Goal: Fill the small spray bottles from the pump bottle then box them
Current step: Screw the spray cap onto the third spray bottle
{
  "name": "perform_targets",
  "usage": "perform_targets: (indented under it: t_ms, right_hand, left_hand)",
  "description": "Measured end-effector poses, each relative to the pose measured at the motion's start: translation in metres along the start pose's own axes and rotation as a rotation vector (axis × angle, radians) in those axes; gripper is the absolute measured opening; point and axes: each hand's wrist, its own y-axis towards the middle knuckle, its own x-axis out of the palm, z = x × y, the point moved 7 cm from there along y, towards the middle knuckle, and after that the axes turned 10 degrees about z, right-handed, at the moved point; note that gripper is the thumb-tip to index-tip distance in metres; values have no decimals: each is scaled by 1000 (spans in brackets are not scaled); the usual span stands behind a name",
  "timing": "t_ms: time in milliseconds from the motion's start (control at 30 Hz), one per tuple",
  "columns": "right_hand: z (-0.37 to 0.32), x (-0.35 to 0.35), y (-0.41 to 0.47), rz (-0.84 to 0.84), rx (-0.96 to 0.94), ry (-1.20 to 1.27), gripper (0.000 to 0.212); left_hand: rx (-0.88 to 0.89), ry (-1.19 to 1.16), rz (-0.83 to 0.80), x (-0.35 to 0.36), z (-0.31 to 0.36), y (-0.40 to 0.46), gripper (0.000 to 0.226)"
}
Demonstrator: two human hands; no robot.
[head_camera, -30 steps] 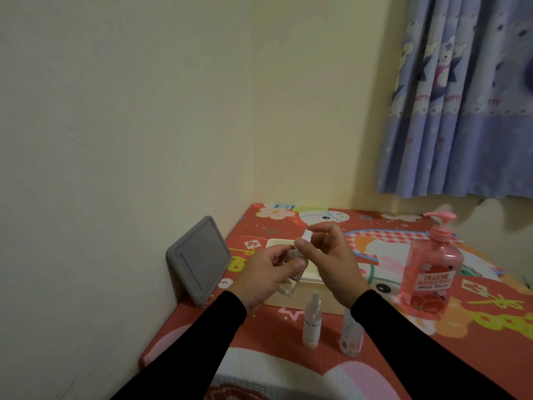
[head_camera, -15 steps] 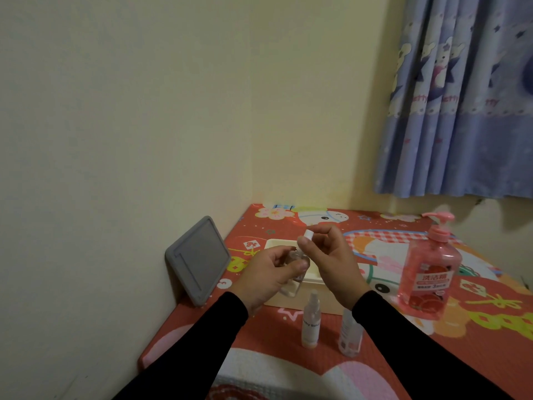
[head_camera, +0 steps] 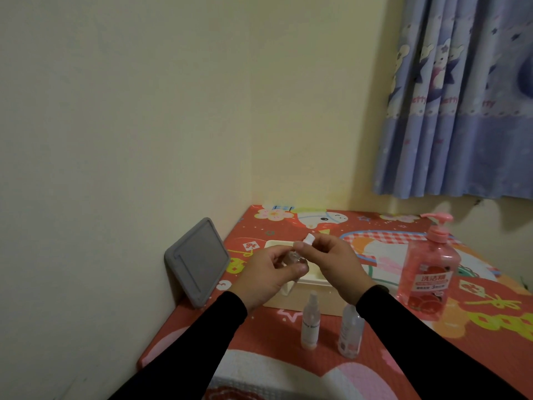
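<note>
My left hand (head_camera: 269,277) grips a small clear spray bottle (head_camera: 294,258) above the cream box (head_camera: 300,295). My right hand (head_camera: 334,264) pinches the bottle's white spray cap (head_camera: 308,239) at its top. Two more small spray bottles stand on the mat in front of the box: a slim one (head_camera: 310,323) and a wider one (head_camera: 350,332), partly hidden by my right sleeve. The pink pump bottle (head_camera: 428,272) stands to the right, upright with its nozzle pointing left.
A grey lid (head_camera: 199,261) leans against the left wall. The red cartoon mat (head_camera: 383,336) covers the surface, which ends at the wall corner. A blue curtain (head_camera: 461,111) hangs at the upper right.
My hands have stayed almost in place over the box; the right hand's fingers have shifted slightly on the white cap. The standing bottles have not moved.
</note>
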Motion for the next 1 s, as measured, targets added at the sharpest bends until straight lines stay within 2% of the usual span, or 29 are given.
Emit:
perform_targets:
  t_ms: [133,200,267,333,433,667,767,867,1000]
  right_hand:
    - [-2,-2,1,60,5,-49,66]
    - [-5,-2,1,47,25,-20,57]
    - [-7,-1,0,-17,39,-17,34]
    - [-10,0,-2,-91,5,-73,23]
    - [-8,-1,-2,-120,-27,-122,24]
    - [0,-5,-4,-2,-64,-236,26]
    - [-2,-4,-4,-81,-24,-110,22]
    - [-6,-5,-1,-168,22,19,24]
    - [-14,-5,6,-227,41,86,21]
  left_hand:
    - [-1,59,5,0,-2,1,17]
    - [-4,57,9,1,-2,3,18]
    - [-4,20,25,-1,-2,5,18]
    - [-17,6,42,-5,-4,6,18]
    - [-15,40,39,-6,-7,6,14]
    - [99,297,119,-5,-6,7,15]
    - [51,179,-6,2,-6,7,17]
    - [-73,-21,-131,9,-3,6,16]
    - [-227,-257,-227,20,-2,4,34]
